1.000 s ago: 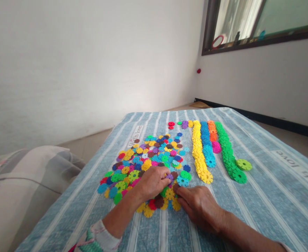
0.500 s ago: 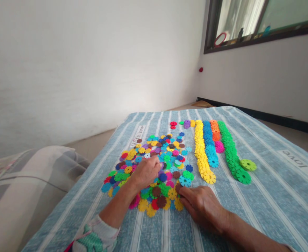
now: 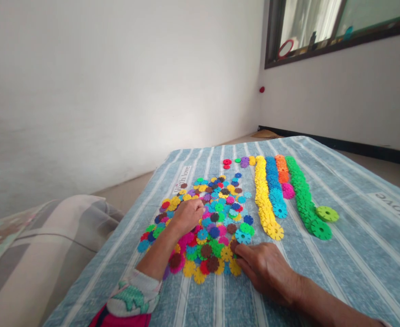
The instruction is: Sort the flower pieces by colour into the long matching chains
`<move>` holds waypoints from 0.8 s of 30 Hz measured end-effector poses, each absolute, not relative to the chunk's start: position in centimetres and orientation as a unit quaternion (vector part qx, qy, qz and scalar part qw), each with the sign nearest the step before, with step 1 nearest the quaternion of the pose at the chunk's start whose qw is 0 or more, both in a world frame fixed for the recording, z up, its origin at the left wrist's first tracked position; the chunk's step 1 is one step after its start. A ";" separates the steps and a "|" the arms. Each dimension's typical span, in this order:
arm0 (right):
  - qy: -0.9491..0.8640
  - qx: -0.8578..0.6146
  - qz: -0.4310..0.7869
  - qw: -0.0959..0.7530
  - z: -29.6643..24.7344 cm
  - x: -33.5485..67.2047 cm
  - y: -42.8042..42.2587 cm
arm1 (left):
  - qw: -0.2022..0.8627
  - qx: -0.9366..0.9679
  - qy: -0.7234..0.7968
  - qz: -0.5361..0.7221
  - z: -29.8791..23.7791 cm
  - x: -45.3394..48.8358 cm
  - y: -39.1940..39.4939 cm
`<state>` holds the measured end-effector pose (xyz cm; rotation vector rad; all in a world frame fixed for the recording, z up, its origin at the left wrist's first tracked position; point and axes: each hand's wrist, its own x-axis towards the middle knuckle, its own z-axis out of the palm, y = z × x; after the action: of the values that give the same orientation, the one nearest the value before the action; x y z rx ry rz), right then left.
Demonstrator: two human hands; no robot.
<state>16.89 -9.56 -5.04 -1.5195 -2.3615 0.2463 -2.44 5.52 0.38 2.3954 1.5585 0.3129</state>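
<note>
Left hand [image 3: 187, 217] lies curled on the disc pile [image 3: 217, 212] at lower centre, grip unclear; right hand [image 3: 266, 268] is narrowed at a brown disc [image 3: 234, 245], hold unconfirmed; a careless sweep could push discs into the yellow row [image 3: 263, 200].

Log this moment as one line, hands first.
left hand: on plastic flower disc heap | right hand: at brown disc | beside: yellow row, blue row, green row | under: striped blue cover

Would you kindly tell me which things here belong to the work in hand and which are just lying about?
In use: left hand on the pile of multicoloured plastic flower-shaped discs; right hand touching a brown plastic disc; rows of yellow, blue and green discs.
Lying about: grey-striped bedding; red knob on the wall.
</note>
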 end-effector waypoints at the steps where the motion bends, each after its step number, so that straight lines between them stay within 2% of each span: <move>1: -0.826 -0.533 0.088 0.161 -5.0 16.9 -9.6 | 0.124 0.827 0.538 0.102 0.4 -2.3 5.9; 13: -0.829 -0.524 0.096 0.173 -4.8 16.8 -9.4 | 0.051 0.807 0.582 0.089 -0.5 -0.4 10.0; 24: -0.826 -0.529 0.115 0.155 -4.4 16.8 -9.2 | 0.042 0.795 0.600 0.078 -1.5 -0.5 11.0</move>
<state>16.78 -9.24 -4.35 -1.5161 -2.3669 0.3284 -0.50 11.02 -1.55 2.4341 1.8353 0.2385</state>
